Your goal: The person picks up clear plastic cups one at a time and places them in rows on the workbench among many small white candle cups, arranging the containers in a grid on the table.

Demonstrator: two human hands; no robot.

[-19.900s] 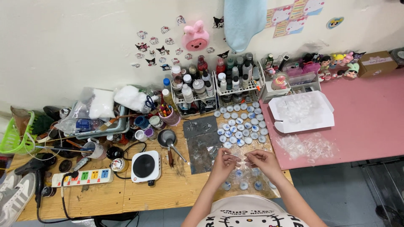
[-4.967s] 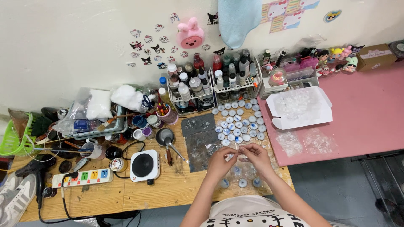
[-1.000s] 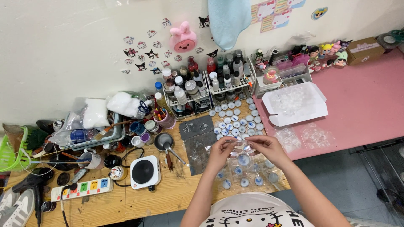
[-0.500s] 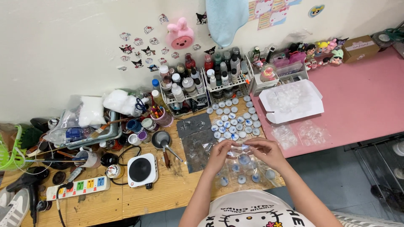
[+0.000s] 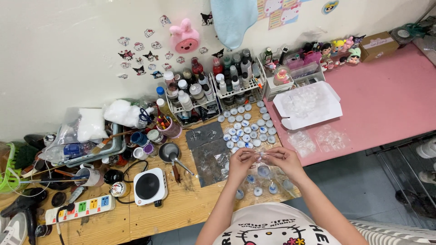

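My left hand (image 5: 240, 162) and my right hand (image 5: 282, 159) meet over the front of the wooden table (image 5: 181, 213). Together they pinch the top edge of a small clear plastic bag (image 5: 260, 156), stretched flat between the fingertips. Just below the hands stand several small round blue-and-white pieces (image 5: 263, 171) on the table. Beyond the hands lies a cluster of several more round blue-and-white caps (image 5: 247, 129). A dark grey mat (image 5: 208, 149) lies to the left of my left hand.
A small white hot plate (image 5: 150, 186) and a power strip (image 5: 79, 208) sit front left. Wire racks of bottles (image 5: 209, 88) line the wall. On the pink table (image 5: 390, 100) lie an open white box (image 5: 309, 104) and clear bags (image 5: 318, 139). A small pan (image 5: 171, 153) sits by the mat.
The camera has shifted slightly, so the scene sits a little lower and left. My hands stay together on the small bag, with only small finger movement.
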